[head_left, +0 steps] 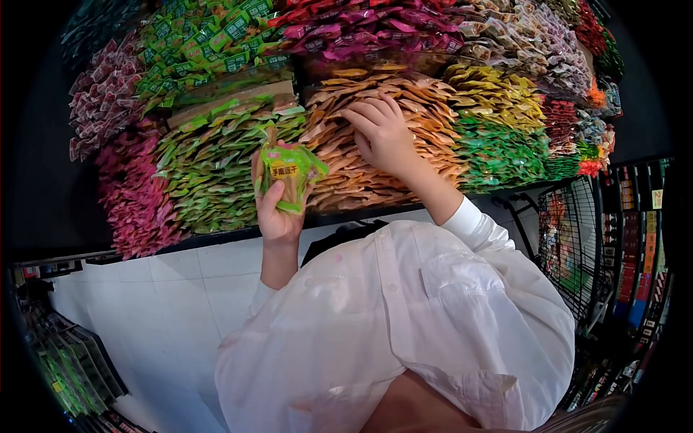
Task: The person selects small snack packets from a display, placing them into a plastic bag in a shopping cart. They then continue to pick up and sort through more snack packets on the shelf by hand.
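My left hand [278,213] is closed around a green dried tofu packet [284,177], thumb over its front, held above the near edge of the display. Printed characters on a yellow and brown patch face up towards me. My right hand [380,132] reaches over the heap of orange-brown packets [339,162], its fingers stretched out and slightly bent, touching the top of the heap. No packet shows in its fingers, though the undersides of the fingertips are hidden. Left of that heap, beneath my left hand, lie rows of similar green packets [216,169].
Pink packets [137,187] fill the left end; yellow packets [498,94] and darker green packets [502,151] lie to the right. Purple packets [372,32] are piled behind a clear divider. A wire shopping cart [570,234] stands at the right, beside stocked shelves [635,245].
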Demonstrator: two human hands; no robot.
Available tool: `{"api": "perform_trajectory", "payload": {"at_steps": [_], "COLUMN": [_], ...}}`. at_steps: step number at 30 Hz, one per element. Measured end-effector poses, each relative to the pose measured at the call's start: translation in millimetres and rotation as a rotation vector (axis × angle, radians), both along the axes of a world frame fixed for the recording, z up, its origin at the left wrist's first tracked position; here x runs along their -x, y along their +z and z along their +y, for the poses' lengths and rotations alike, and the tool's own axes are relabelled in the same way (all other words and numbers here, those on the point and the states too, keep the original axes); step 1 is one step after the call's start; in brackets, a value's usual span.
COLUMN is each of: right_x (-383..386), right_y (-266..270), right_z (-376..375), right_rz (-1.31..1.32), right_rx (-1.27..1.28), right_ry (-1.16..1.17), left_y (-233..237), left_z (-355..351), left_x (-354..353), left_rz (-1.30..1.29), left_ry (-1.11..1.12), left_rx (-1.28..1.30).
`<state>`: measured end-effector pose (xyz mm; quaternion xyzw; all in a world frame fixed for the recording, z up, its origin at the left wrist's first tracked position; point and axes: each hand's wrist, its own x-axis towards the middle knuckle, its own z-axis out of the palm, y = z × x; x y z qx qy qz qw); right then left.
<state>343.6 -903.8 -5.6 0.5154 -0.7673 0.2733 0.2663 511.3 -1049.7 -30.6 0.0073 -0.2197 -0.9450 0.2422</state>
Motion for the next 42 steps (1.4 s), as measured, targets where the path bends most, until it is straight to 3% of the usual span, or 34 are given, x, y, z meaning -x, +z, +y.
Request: {"api": "perform_trajectory", "payload": {"at_steps": [10,14,16,18,20,21,22,24,26,28,30,32,34,37,40,42], "right_x": [-3.7,-5.2,-13.3,-27.5,-38.8,-43.2,-45.0,-47.5,-46.0,-43.8,-38.8,-40.0,-39.9,-43.7,-28.3,-21.4], "right_y": [-8.1,-2.3,11.9,31.4,46.0,53.8,54.1,53.4,37.5,28.1,14.5,11.8,16.3,37.0,41.1,44.1], "right_z": [-6.0,-0.6,6.6,12.3,14.5,17.8,19.5,20.2,18.2,22.3,27.1,28.6,31.5,40.0,48.2,58.5], "right_rz": [0.063,0.038,-0.109,-0.238,-0.937,-1.148,-1.146,-0.731,-0.629,-0.971,-1.074,-1.356,-1.321,-1.512,-1.398,-1.421], "right_rx": [-0.173,-0.135,0.041,0.043,0.263,0.256,0.264,0.081,0.146,0.244,0.221,0.388,0.396,0.547,0.725,0.654], "right_ry": [-0.087,-0.048,0.016,0.032,0.299,0.326,0.320,0.222,0.179,0.239,0.285,0.295,0.271,0.214,0.206,0.200], "left_y": [6.7,5.3,5.0,9.6,21.1,23.6,24.8,23.1,22.5,20.3,21.2,14.9,10.9,24.4,38.2,38.9], "left_z": [0.7,5.3,5.9,10.9,23.2,27.3,31.2,39.2,46.9,49.9,56.5,59.0,61.4,71.6,78.3,81.3], "left_x": [4.4,3.1,4.5,7.4,10.3,13.1,16.4,22.8,27.5,29.8,28.8,32.0,34.9,34.8,35.4,37.8], "left_rz": [-0.035,-0.025,0.003,-0.005,-0.013,-0.044,-0.072,-0.065,-0.055,-0.028,0.008,0.004,0.003,-0.115,-0.196,-0.246], "left_ry": [-0.032,-0.042,-0.052,-0.112,-0.105,-0.117,-0.128,-0.143,-0.158,-0.207,-0.311,-0.287,-0.253,-0.221,-0.187,-0.126], "left_rx": [0.001,0.043,0.089,0.090,0.005,0.039,0.072,0.117,0.060,0.050,-0.041,0.000,0.043,0.043,0.030,0.046]}}
